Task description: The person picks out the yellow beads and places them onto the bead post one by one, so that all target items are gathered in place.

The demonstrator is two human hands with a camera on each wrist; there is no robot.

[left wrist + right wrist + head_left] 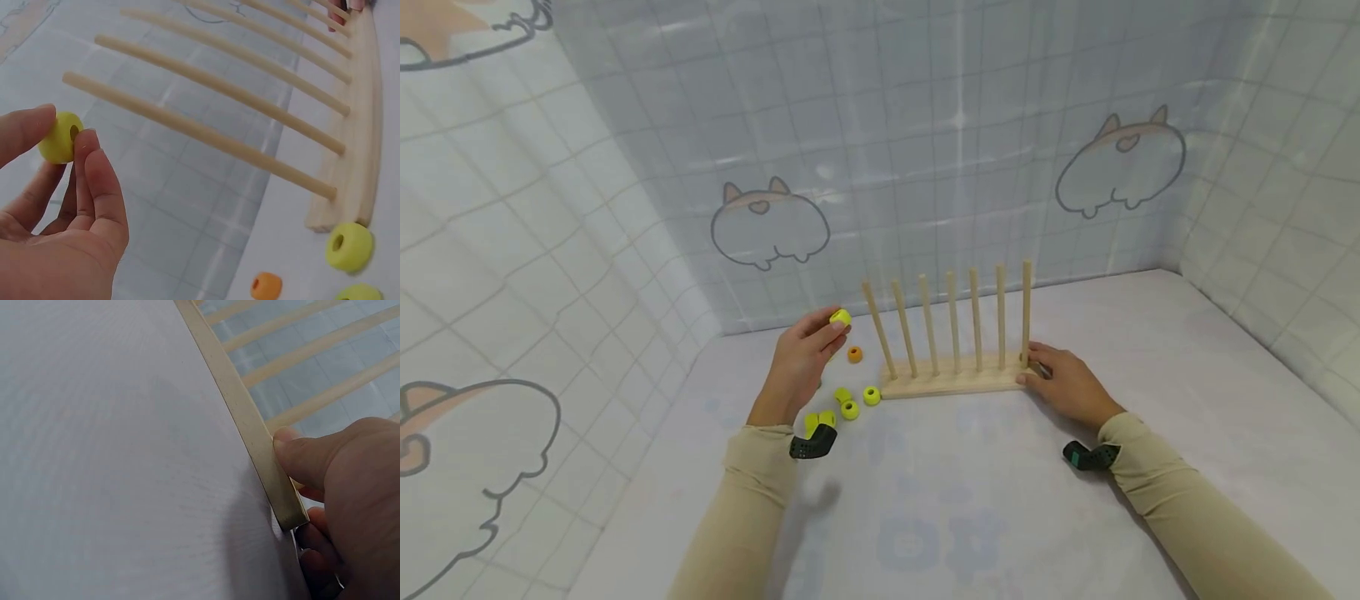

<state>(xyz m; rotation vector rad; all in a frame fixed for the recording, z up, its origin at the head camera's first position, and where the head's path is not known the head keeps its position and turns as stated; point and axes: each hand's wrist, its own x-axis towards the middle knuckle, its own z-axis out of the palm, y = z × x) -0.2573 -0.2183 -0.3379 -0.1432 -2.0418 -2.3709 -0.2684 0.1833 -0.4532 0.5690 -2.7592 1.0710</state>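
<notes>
My left hand (797, 371) pinches a yellow bead (841, 317) between thumb and fingertips, raised beside the leftmost peg of a wooden peg rack (958, 383). The left wrist view shows the hole of this bead (55, 142) facing the pegs, a little apart from the nearest peg (206, 139). At the rack's right end, my right hand (1069, 387) grips the base, thumb on the front edge and other fingers behind. In the right wrist view, the thumb (303, 453) presses near the base end (290, 509). Several upright pegs on the rack carry no beads.
Several yellow beads (871, 396) lie on the white tabletop (970, 483) left of the rack, some partly behind my left wrist. An orange bead (855, 355) lies near the rack's left end. Behind the rack stands a tile-patterned wall covering (917, 167).
</notes>
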